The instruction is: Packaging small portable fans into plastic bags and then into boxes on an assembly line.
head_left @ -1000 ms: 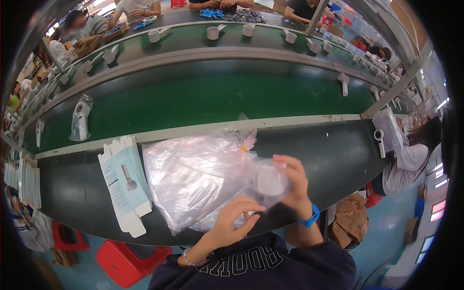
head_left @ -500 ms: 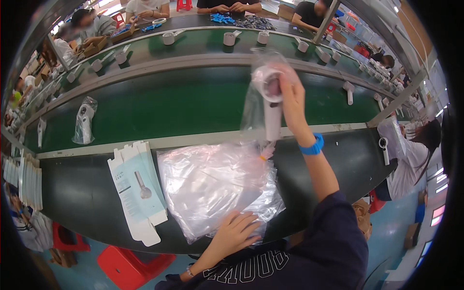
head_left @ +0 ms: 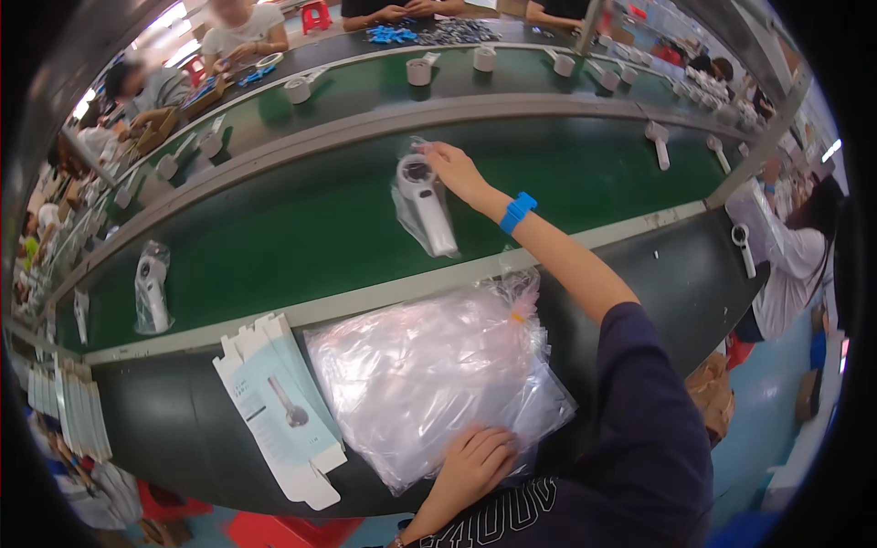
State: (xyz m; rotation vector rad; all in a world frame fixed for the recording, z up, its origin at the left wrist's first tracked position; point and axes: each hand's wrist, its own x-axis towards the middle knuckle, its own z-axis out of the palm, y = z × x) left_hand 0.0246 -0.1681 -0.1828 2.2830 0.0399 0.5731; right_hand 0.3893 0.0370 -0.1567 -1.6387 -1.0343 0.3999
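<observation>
A white handheld magnifier (head_left: pixel 429 205) in a clear plastic bag rests on the green conveyor belt, its ring head away from me and its handle toward me. My right hand (head_left: pixel 454 171), with a blue band on the wrist, reaches over the belt and pinches the bag's top beside the ring. On the dark worktable lies a stack of clear plastic bags (head_left: pixel 420 365), gathered at its far right corner by an orange tie. My left hand (head_left: pixel 477 468) lies on the stack's near edge, fingers bent and close together, slightly blurred.
A flattened printed box (head_left: pixel 283 411) lies left of the bags. Another bagged magnifier (head_left: pixel 153 290) is farther left on the belt. A metal rail (head_left: pixel 365 128) separates it from a far belt carrying white parts. Co-workers sit across and at the right. A red stool (head_left: pixel 283 530) stands below the table.
My right hand has carried the bagged magnifier left and lowered it onto the belt. My left hand's spread fingers have drawn together on the bag stack. The view has turned slightly.
</observation>
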